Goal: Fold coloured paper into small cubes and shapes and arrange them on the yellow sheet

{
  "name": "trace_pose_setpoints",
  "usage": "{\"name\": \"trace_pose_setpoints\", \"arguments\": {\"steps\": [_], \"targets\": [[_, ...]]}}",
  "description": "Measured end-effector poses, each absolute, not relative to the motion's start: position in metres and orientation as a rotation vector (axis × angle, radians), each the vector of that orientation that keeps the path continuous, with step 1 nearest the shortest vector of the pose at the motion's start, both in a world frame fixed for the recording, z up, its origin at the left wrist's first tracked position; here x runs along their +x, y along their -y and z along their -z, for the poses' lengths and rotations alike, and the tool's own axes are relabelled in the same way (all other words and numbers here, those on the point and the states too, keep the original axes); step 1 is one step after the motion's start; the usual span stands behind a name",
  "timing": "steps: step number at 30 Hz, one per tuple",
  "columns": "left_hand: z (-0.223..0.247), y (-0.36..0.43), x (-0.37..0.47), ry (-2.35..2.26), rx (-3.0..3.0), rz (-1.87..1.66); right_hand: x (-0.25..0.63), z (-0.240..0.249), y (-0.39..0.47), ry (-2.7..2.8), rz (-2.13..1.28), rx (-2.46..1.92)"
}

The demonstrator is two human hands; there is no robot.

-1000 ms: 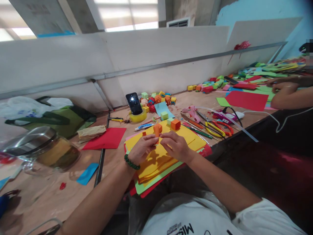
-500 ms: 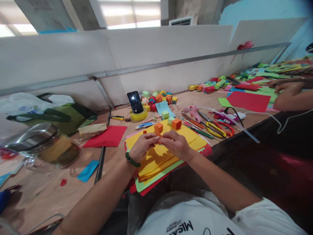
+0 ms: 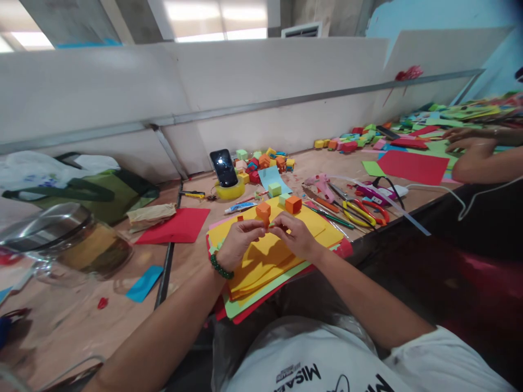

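My left hand point(image 3: 244, 238) and my right hand point(image 3: 295, 235) meet fingertip to fingertip above a stack of yellow paper point(image 3: 261, 269). Both are closed in a pinch on a small orange paper piece point(image 3: 267, 221), largely hidden by the fingers. A light green speck shows at my right fingertips; I cannot tell whether it belongs to the same piece. Just beyond the hands sits an orange paper cube point(image 3: 263, 209). An open-sided orange paper box point(image 3: 293, 204) stands to its right, beside light green paper cubes point(image 3: 274, 189).
Behind the stack are a phone point(image 3: 224, 167) on a tape roll point(image 3: 230, 190) and a pile of coloured cubes point(image 3: 265, 161). Scissors point(image 3: 358, 213) and a pink glue gun point(image 3: 322, 187) lie right. A glass jug point(image 3: 77, 245) stands left. Another person's hand point(image 3: 469, 149) rests far right.
My fingertips have shifted slightly, and less of the orange piece shows between them. The light green speck now appears by my right fingers' upper side. The whole view has tilted a little.
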State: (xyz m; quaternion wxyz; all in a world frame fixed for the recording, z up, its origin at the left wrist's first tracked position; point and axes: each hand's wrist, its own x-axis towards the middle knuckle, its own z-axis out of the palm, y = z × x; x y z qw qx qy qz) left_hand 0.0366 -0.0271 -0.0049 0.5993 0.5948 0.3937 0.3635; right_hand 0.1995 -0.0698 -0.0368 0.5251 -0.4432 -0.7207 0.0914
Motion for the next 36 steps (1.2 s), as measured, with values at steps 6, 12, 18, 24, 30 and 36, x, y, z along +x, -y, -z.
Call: {"name": "trace_pose_setpoints", "arguments": {"steps": [6, 12, 18, 24, 30, 36], "targets": [[0.0023, 0.0286, 0.0361, -0.921, 1.518, -0.833, 0.2007, 0.0373, 0.0685, 1.682, -0.359, -1.136], [0.0084, 0.0278, 0.0380, -0.931, 1.668, -0.853, 0.2014, 0.0382, 0.0676, 1.637, -0.484, -1.209], [0.0116, 0.0260, 0.0399, -0.940, 1.543, -0.856, 0.2024, 0.0394, 0.0653, 1.585, -0.593, -1.229], [0.0093, 0.0294, 0.0422, -0.905, 1.244, -0.787, 0.2059, 0.0378, 0.0642, 1.588, -0.568, -1.165], [0.0067, 0.0272, 0.0403, -0.874, 1.127, -0.777, 0.2018, 0.0387, 0.0680, 1.675, -0.421, -0.991], [0.0089, 0.0267, 0.0412, -0.910, 1.202, -0.880, 0.2012, 0.0375, 0.0674, 1.700, -0.398, -0.988]]}}
